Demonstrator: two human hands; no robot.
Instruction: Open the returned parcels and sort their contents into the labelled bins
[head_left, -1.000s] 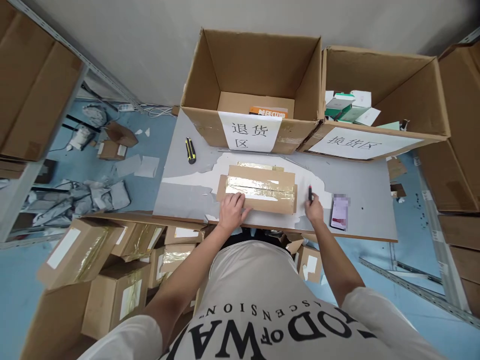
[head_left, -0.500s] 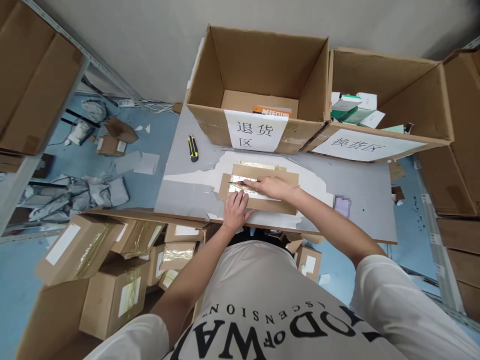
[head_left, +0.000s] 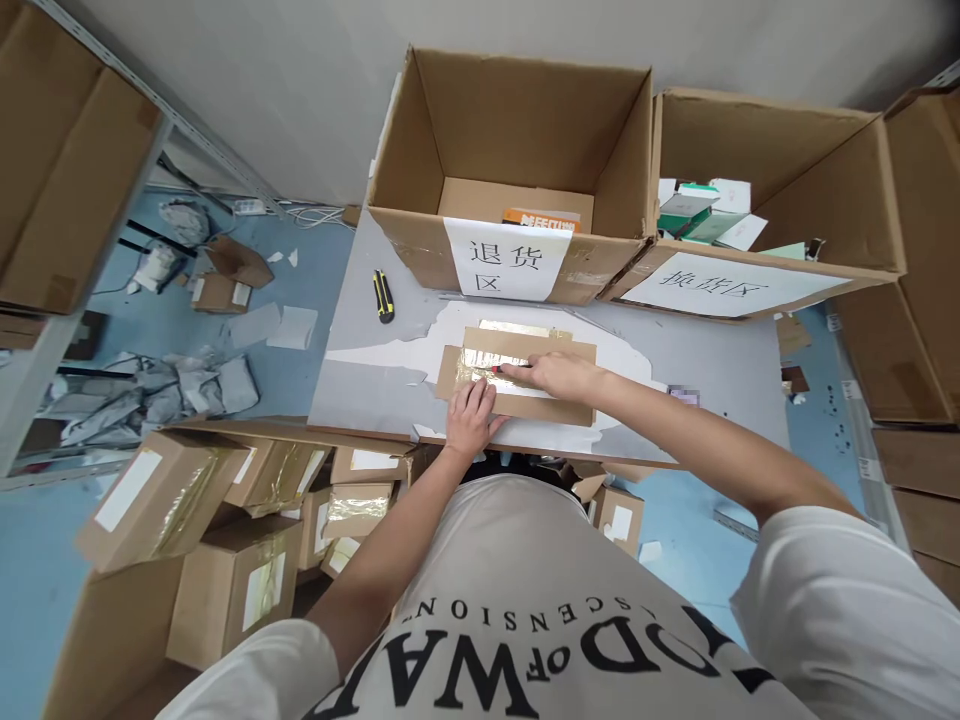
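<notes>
A flat cardboard box with a white label and clear tape lies on the worktable in front of me. My left hand rests on its near left edge, fingers stretched over the cardboard. Over the label, my right hand grips a small utility knife with a red and black body. Its thin blade points left along the taped label, and most of its handle is hidden under my fingers. A second, yellow and black utility knife lies apart from both hands, at the table's left.
White torn paper lies under the box. Behind stand a large open carton holding an orange package and another carton with green and white boxes. Below left, a big carton holds several taped boxes.
My right hand has slid a little to the right across the label with the utility knife. My left hand has stayed on the box.
</notes>
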